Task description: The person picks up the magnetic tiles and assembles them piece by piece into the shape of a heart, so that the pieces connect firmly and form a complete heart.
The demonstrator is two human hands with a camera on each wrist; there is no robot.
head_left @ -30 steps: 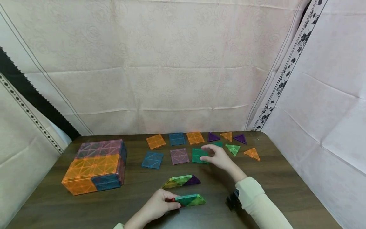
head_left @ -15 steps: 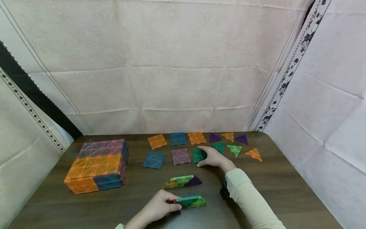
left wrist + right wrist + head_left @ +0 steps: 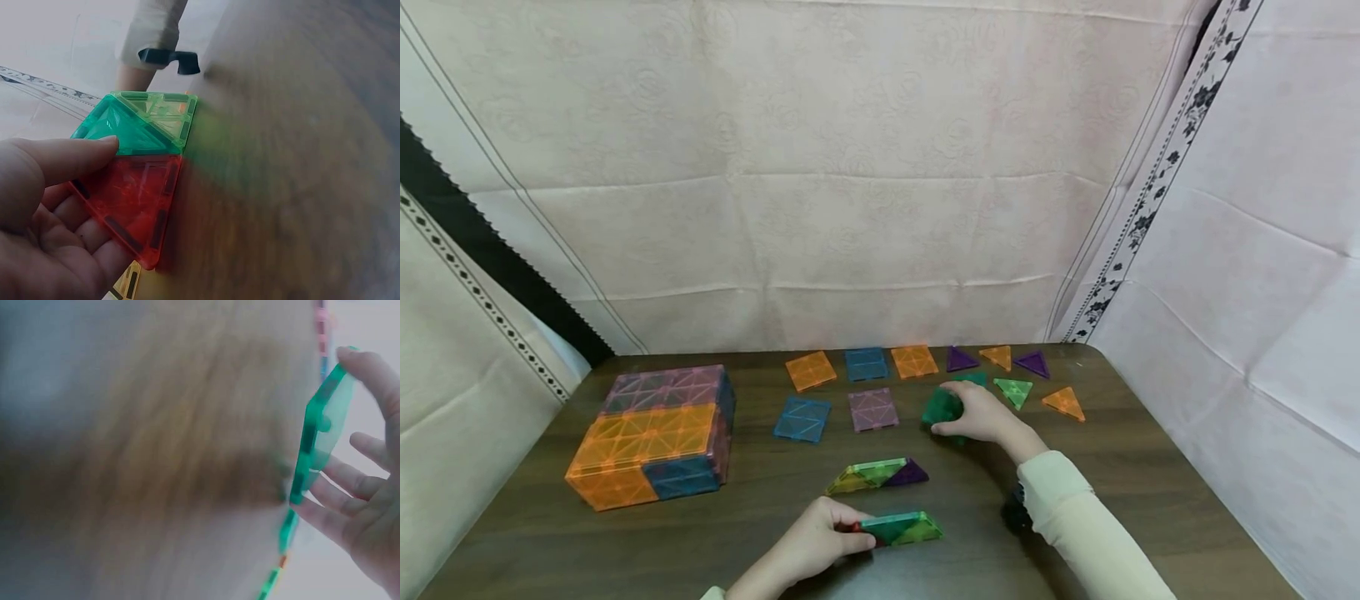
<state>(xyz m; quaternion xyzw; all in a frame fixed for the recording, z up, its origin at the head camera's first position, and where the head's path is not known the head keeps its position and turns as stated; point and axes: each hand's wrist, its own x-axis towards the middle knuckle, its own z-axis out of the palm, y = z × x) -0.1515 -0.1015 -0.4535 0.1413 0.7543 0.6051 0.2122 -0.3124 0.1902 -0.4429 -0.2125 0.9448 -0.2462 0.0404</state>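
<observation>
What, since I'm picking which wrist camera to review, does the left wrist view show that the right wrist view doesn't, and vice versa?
Only the left wrist view: the left hand holding a joined red triangle, teal triangle and light-green piece, plus the other arm's pale sleeve and black wrist device.

Only the right wrist view: the right hand holding a green tile between thumb and fingers, the tile seen at a steep angle.

Both: the wooden table, blurred in each.

To the right of the single tile-built box (image 3: 651, 433) were six square tiles (image 3: 873, 409), six loose triangles (image 3: 1063, 403) and two groups of joined triangles (image 3: 868, 475).
</observation>
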